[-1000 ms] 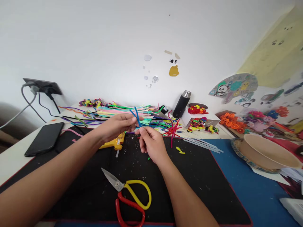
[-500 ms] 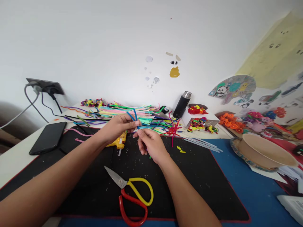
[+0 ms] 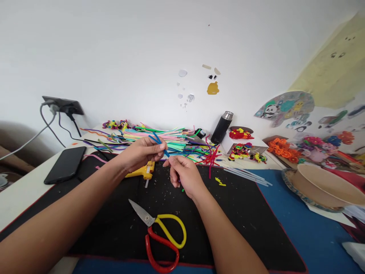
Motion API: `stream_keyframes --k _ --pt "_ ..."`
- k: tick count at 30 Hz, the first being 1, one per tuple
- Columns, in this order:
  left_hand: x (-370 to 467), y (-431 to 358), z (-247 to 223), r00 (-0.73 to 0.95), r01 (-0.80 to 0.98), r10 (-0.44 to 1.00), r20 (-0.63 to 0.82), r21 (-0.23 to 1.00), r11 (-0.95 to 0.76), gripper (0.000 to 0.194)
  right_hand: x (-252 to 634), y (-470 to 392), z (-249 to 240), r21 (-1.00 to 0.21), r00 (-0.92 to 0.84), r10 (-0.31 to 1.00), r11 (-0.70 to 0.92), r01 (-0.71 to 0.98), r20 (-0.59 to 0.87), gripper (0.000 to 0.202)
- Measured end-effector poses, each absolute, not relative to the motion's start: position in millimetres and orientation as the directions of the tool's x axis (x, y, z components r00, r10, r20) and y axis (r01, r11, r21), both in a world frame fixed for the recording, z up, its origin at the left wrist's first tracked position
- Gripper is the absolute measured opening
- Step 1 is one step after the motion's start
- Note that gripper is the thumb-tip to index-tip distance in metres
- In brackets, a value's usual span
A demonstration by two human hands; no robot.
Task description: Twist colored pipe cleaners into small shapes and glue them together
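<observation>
A blue pipe cleaner [image 3: 155,138], folded so that two ends stick up, is held over the black mat between my two hands. Its upper part is pinched between the thumb and fingers of my left hand [image 3: 142,153]. Just below and to the right, my right hand [image 3: 184,174] is closed, thumb against forefinger, at the lower end of the same pipe cleaner. The fingertips hide exactly how that end is gripped. A yellow glue gun [image 3: 147,172] lies beneath my left hand. Scissors [image 3: 148,219] with red and yellow handles lie partly open nearer to me.
Behind my hands spreads a pile of coloured pipe cleaners [image 3: 173,134]. A black phone [image 3: 65,164] lies left; a black flask [image 3: 221,128] stands at the back. Yellow scraps [image 3: 219,182] and clear glue sticks [image 3: 248,176] lie right, with a bowl [image 3: 327,186] beyond.
The two upper ends of the blue pipe cleaner lean further left and sit closer together. Both hands keep nearly the same pose. The whole view has shifted slightly.
</observation>
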State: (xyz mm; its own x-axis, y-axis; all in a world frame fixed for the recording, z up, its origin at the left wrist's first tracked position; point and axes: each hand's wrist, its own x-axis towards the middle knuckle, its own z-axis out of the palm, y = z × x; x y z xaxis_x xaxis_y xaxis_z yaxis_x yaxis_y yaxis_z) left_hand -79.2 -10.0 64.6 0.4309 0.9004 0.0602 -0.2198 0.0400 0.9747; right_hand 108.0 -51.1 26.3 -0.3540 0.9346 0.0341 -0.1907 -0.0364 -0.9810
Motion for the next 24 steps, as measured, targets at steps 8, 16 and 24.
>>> stream_keyframes --k 8,16,24 --pt "-85 -8 71 0.415 -0.118 0.905 0.091 0.992 -0.045 0.039 107 -52 26 -0.984 -0.383 0.923 -0.042 -0.172 0.028 0.044" --pt "-87 -7 69 0.410 -0.121 0.911 0.046 0.993 0.005 0.039 107 -50 26 -0.983 -0.353 0.935 -0.030 -0.183 0.037 0.042" --pt "-93 -3 71 0.385 -0.212 0.919 0.079 0.977 0.005 0.038 107 -52 26 -0.969 -0.403 0.915 -0.092 -0.231 0.009 0.043"
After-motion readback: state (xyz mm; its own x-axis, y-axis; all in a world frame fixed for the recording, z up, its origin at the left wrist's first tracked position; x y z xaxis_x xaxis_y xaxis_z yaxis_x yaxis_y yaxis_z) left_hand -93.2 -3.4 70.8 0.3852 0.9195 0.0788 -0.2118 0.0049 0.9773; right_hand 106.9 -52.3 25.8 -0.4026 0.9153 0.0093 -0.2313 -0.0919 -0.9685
